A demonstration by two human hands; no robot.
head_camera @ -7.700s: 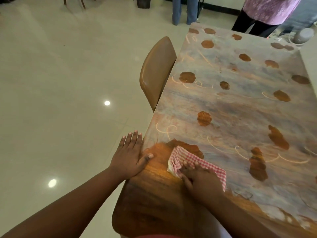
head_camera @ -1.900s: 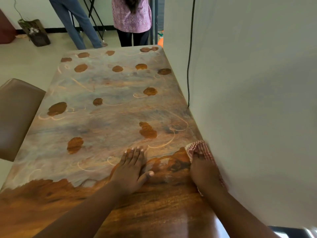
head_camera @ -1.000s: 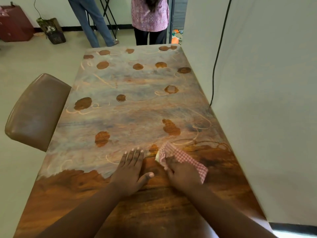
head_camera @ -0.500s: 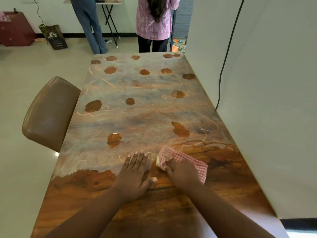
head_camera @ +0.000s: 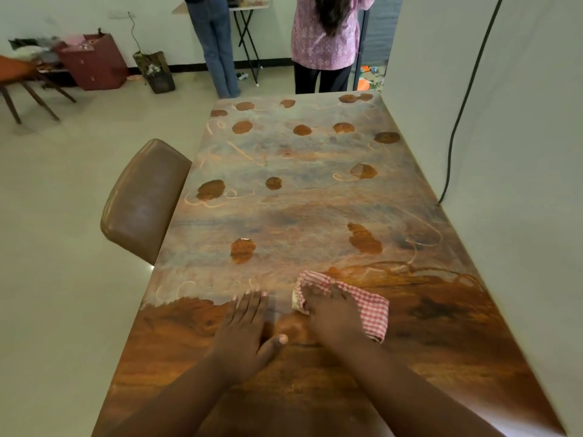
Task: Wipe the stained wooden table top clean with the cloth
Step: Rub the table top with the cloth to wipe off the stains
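Red-checked cloth (head_camera: 367,305): soft, light, bunches easily (judged); best pressed flat under palm. Right hand (head_camera: 331,316) presses it onto bench (head_camera: 441,326); left hand (head_camera: 244,329) flat, fingers straight, bracing.

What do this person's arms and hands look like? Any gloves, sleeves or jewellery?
Both forearms are bare, with no sleeves in view. The left hand and right hand wear no gloves, and no rings, watch or bracelets show. The left fingers have short, pale nails.

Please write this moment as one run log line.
right hand: presses cloth | left hand: flat on table | far part stained
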